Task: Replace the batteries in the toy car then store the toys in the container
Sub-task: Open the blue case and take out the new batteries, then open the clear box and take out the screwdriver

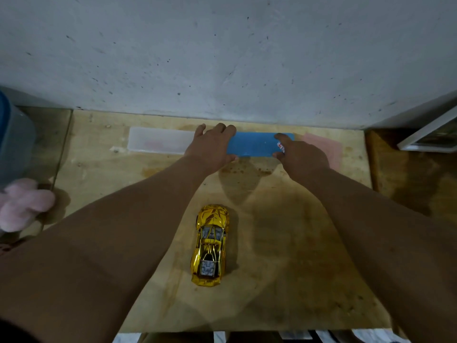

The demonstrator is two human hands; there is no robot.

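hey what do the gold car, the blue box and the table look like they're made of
Car: probably plastic or metal with gold chrome plating, since it reflects like a mirror. Blue box: likely matte plastic, smooth and evenly coloured. Table: looks like unfinished plywood, with pale grain, dark stains and no gloss.

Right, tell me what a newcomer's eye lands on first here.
First the shiny gold toy car, alone in the middle of the wooden table, nose toward the wall. Next the blue box at the table's far edge, with the left hand on its left end and the right hand on its right.
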